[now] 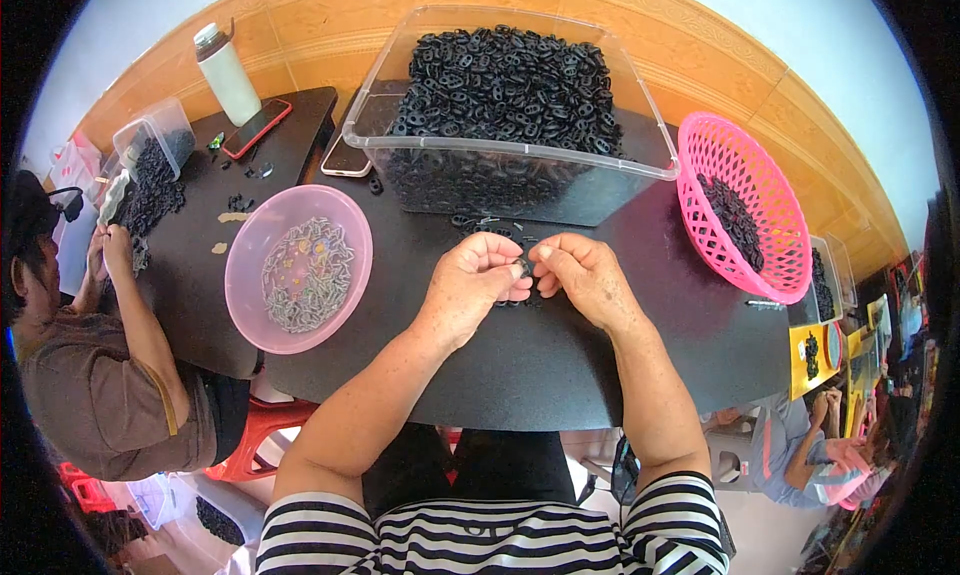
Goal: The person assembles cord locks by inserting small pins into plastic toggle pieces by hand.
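While both hands [528, 275] meet over the table [560, 365], fingertips pinch a small black part [524, 267] between them.

A small black plastic part [524, 268] sits pinched between the fingertips of the left hand [478, 278] and right hand [585, 278], just above the black table, at six o'clock from the clear bin; its shape is probably a looped link, mostly hidden.

1. There is one view only, from a camera worn on the person's head.
2. It looks steeply down on the black table [560, 355], close to it; the forearms enter from the lower edge of the frame.
3. The fisheye lens bends the wall line in the upper part, and the corners are dark.
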Motion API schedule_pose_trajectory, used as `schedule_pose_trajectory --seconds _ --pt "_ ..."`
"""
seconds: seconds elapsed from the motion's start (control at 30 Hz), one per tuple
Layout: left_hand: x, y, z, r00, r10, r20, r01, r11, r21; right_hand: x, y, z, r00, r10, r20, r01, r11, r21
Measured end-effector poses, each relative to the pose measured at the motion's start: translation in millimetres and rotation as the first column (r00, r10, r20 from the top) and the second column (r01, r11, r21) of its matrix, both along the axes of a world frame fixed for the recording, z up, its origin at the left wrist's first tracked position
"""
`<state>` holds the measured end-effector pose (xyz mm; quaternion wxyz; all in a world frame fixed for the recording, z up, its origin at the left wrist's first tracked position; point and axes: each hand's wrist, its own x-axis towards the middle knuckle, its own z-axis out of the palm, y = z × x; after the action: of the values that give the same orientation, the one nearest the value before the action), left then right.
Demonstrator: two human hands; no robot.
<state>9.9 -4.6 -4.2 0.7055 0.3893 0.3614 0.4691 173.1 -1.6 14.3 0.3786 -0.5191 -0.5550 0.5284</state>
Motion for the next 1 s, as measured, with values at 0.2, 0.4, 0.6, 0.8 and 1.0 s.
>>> schedule_pose_trajectory --seconds 0.2,0.4,0.6,0.8,1.0 --pt "-3 5 -4 0.999 0.041 0.011 -0.041 0.999 -0.022 5 6 -1 0.996 -0.019 0.086 0.018 1.000 0.021" --pt "-13 10 1 0.993 0.101 0.061 -0.098 0.994 -0.058 14 4 -5 0.881 0.028 0.472 -0.188 0.936 0.297" --pt "-14 9 -2 0.995 0.091 0.044 -0.089 0.995 -0.049 -2 3 -20 0.746 -0.137 0.652 -0.236 0.861 0.451" --pt "-15 6 -2 0.996 0.028 0.083 -0.020 0.995 -0.097 -8 5 -22 0.619 -0.231 0.751 -0.201 0.878 0.435" --pt "-12 5 -3 0.995 -0.060 0.086 0.067 0.994 -0.091 3 0 -7 0.999 -0.001 0.052 -0.002 0.999 0.047"
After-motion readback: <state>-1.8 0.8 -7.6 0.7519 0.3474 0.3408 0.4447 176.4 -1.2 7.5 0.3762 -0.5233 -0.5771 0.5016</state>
